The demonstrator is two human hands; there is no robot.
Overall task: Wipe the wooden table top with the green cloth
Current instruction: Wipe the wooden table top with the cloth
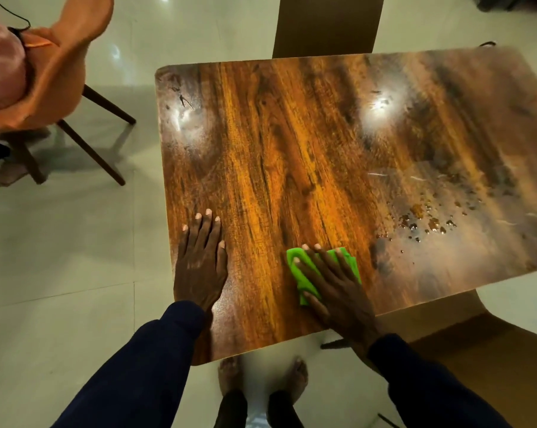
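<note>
The wooden table top [291, 149] fills the middle of the head view, glossy with dark and orange grain. A folded green cloth [304, 267] lies on it near the front edge. My right hand [332, 282] presses flat on the cloth, fingers spread and straight, covering most of it. To the left, my left hand [200, 261] rests palm down on the bare wood near the table's left edge, fingers straight. Water droplets and a wet smear [424, 223] sit on the right part of the top.
An orange chair [54, 72] with dark wooden legs stands at the left, a person's pink sleeve on it. A brown chair back [325, 23] stands beyond the table's far edge, another brown chair [477, 350] at the near right. My bare feet [261, 378] stand on pale floor tiles.
</note>
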